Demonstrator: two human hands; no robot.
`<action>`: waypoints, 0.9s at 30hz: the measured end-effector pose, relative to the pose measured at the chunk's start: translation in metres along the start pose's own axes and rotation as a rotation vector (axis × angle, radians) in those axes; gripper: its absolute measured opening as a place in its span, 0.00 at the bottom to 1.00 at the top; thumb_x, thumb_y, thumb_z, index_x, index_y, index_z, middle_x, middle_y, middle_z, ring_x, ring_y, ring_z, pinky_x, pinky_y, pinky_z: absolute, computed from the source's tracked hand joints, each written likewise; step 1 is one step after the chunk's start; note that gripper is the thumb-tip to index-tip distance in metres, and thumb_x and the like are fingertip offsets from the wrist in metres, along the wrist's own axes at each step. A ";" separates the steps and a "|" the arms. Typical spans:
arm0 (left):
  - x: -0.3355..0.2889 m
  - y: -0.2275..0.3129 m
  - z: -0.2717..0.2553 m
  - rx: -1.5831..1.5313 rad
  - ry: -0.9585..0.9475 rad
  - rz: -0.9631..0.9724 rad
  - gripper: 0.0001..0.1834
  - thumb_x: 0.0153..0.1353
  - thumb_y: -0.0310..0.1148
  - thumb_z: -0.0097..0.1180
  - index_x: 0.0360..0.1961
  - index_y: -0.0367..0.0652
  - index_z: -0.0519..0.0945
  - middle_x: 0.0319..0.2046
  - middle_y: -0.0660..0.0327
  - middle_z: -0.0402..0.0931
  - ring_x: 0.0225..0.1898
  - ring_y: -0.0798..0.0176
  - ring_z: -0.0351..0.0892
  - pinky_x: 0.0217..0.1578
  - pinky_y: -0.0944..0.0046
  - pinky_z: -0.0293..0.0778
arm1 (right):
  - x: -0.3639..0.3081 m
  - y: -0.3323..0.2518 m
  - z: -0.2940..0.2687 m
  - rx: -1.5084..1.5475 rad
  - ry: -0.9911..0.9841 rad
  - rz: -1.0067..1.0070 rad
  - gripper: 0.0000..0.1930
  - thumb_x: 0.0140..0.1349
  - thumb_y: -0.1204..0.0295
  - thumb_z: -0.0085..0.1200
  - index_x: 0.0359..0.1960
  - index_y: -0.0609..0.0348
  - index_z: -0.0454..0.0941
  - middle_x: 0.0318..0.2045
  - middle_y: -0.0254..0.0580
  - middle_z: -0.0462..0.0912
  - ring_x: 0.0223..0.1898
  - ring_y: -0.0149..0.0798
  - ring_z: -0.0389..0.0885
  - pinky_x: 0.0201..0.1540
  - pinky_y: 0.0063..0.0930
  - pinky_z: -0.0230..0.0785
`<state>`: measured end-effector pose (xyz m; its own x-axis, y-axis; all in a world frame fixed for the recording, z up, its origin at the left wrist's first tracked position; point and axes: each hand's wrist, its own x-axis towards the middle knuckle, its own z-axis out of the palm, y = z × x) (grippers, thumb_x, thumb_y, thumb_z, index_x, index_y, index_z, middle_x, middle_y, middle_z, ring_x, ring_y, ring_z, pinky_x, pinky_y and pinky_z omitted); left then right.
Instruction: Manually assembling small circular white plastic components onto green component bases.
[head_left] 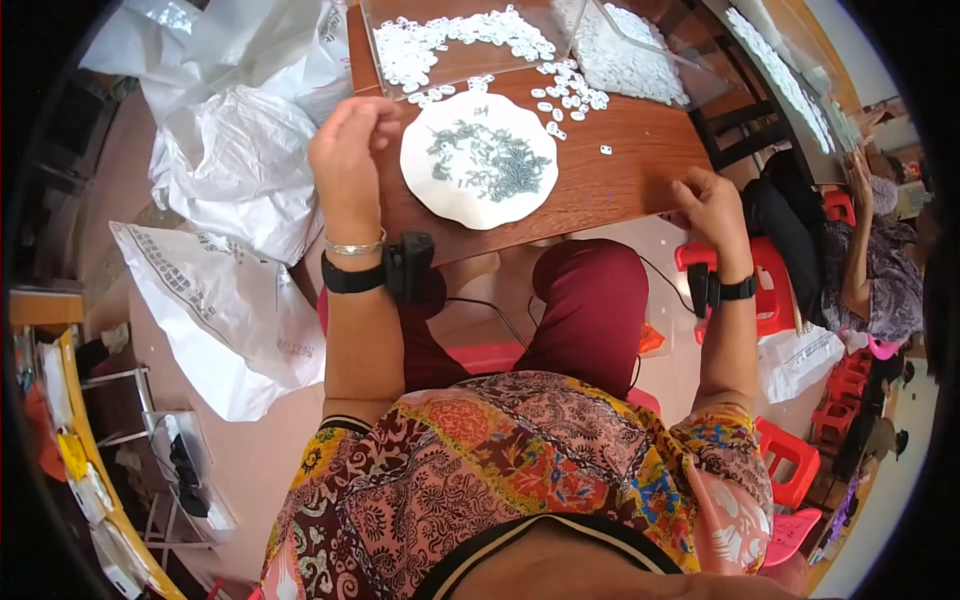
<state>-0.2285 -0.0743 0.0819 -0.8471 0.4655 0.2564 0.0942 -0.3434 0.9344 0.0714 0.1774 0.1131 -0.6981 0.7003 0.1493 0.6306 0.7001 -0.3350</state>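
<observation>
I see the plate (438,197) of grey bits (516,176) just right of the curled left hand (346,150), well left of the loosely bent right hand (717,208). Whether either pinches anything, I can't tell.

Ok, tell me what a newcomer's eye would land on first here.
The white scalloped plate of small dark pieces would likely stand out first, on the brown table between the left hand and the right hand. Next come the white oval pieces heaped beyond it, and the crumpled white sack left of the table.
</observation>
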 end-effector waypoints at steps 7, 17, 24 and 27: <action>0.007 -0.028 -0.020 -0.111 -0.001 -0.121 0.14 0.62 0.35 0.47 0.32 0.35 0.80 0.27 0.60 0.80 0.25 0.73 0.74 0.27 0.75 0.66 | 0.058 -0.085 0.016 0.109 -0.140 -0.408 0.08 0.56 0.71 0.58 0.33 0.64 0.78 0.24 0.44 0.77 0.24 0.33 0.74 0.29 0.27 0.67; 0.010 -0.056 -0.031 -0.041 -0.069 -0.223 0.14 0.61 0.37 0.46 0.30 0.38 0.79 0.25 0.63 0.79 0.22 0.74 0.72 0.24 0.75 0.64 | 0.103 -0.167 0.091 -0.362 -0.349 -0.614 0.15 0.47 0.58 0.60 0.28 0.58 0.79 0.26 0.45 0.81 0.30 0.49 0.79 0.33 0.37 0.70; 0.009 -0.057 -0.027 0.077 -0.147 -0.210 0.16 0.60 0.38 0.48 0.31 0.34 0.80 0.25 0.62 0.78 0.26 0.72 0.73 0.28 0.72 0.67 | 0.081 -0.167 0.062 -0.296 -0.547 -0.536 0.17 0.46 0.58 0.62 0.30 0.59 0.79 0.26 0.46 0.81 0.30 0.48 0.79 0.32 0.37 0.69; 0.009 -0.058 -0.024 0.073 -0.162 -0.206 0.16 0.59 0.37 0.48 0.32 0.33 0.79 0.26 0.60 0.78 0.28 0.70 0.74 0.31 0.71 0.68 | 0.081 -0.155 0.077 -0.237 -0.539 -0.517 0.16 0.47 0.59 0.62 0.30 0.58 0.79 0.25 0.46 0.81 0.31 0.49 0.80 0.34 0.37 0.69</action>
<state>-0.2536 -0.0695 0.0241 -0.7582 0.6458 0.0895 -0.0293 -0.1709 0.9849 -0.1091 0.1153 0.1051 -0.9529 0.1553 -0.2604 0.1939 0.9724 -0.1295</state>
